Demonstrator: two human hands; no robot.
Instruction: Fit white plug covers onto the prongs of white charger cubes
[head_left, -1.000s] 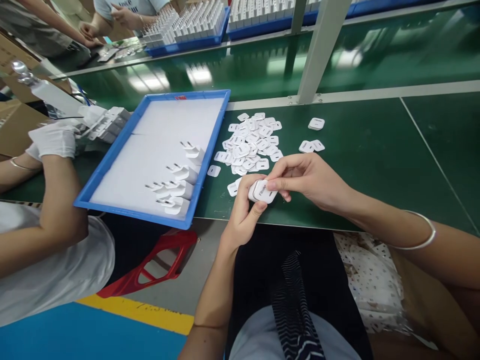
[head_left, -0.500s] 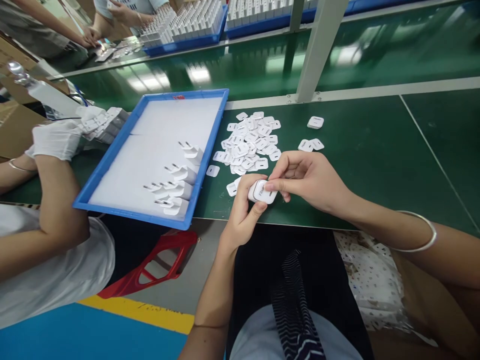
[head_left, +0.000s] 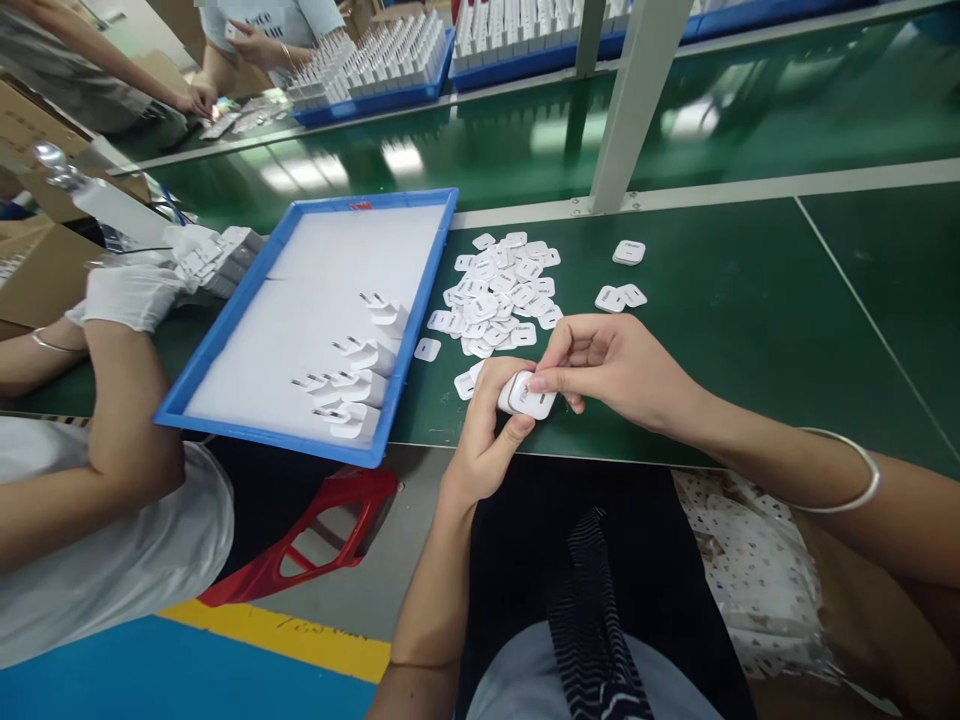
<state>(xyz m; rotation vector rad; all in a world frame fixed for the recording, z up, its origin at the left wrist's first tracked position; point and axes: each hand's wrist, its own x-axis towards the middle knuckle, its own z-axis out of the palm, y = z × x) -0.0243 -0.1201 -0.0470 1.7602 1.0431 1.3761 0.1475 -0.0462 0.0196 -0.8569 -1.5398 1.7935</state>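
My left hand (head_left: 480, 440) is wrapped round a white plug charger (head_left: 506, 394) above the table's front edge. Against its end face lies a white cover plate (head_left: 535, 402) with dark lettering and a small slot. The thumb and forefinger of my right hand (head_left: 619, 370) pinch the upper edge of this plate; whether it sits fully flush I cannot tell. Just beyond my hands spreads a pile of similar loose cover plates (head_left: 499, 285). Several white chargers (head_left: 361, 388), pins showing, stand in the right part of a blue tray (head_left: 262, 442) to the left.
A metal post (head_left: 634, 110) rises at the back edge of the green table (head_left: 750, 320). A few cover plates (head_left: 628, 252) lie apart on the right. At left, a co-worker's gloved hand (head_left: 135, 297) rests by stacked chargers (head_left: 217, 262). Filled blue trays (head_left: 375, 100) stand behind.
The view has shifted slightly. My hands keep the same hold on the charger and the cover plate, with only a slight shift of the right fingers.
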